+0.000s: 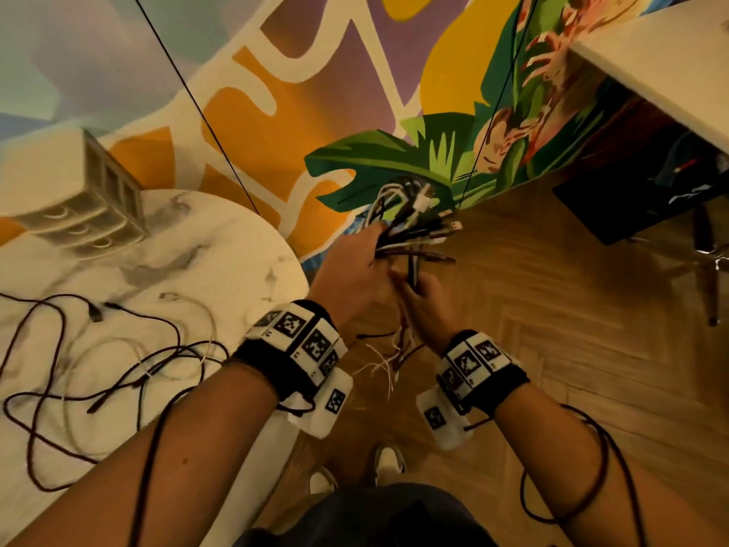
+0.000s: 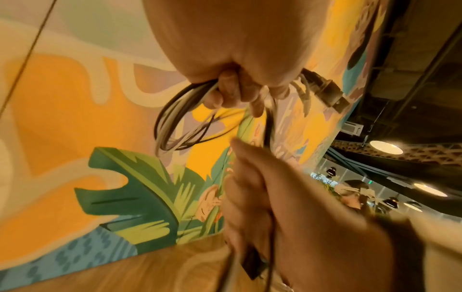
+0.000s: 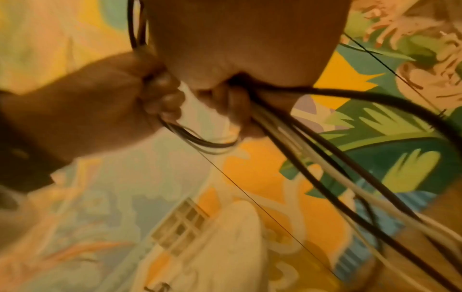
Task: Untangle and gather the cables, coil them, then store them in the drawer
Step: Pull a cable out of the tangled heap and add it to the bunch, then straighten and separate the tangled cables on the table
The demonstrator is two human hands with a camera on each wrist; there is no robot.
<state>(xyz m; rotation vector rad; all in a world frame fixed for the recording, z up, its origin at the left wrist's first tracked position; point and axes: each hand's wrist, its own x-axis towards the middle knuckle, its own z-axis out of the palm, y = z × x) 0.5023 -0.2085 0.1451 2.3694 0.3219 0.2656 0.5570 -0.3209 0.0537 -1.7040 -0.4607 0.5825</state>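
Note:
A bundle of black and white cables point(image 1: 410, 219) is held up over the wooden floor, right of the table. My left hand point(image 1: 372, 250) grips the bundle near its looped top, fingers curled round the strands point(image 2: 235, 94). Just below, my right hand point(image 1: 412, 288) grips the hanging strands point(image 3: 240, 106). Loose ends point(image 1: 388, 363) dangle between my wrists. A USB plug point(image 2: 333, 97) sticks out past the left hand. More tangled black and white cables point(image 1: 118, 349) lie on the marble table point(image 1: 221, 246). A small white drawer unit point(image 1: 83, 203) stands at the table's back left.
A painted mural wall point(image 1: 315, 92) stands behind. A white desk point(image 1: 670, 57) with a dark chair point(image 1: 631, 207) beneath is at the upper right. My feet point(image 1: 388, 463) stand on the wooden floor point(image 1: 552, 309). Black sensor leads run along both forearms.

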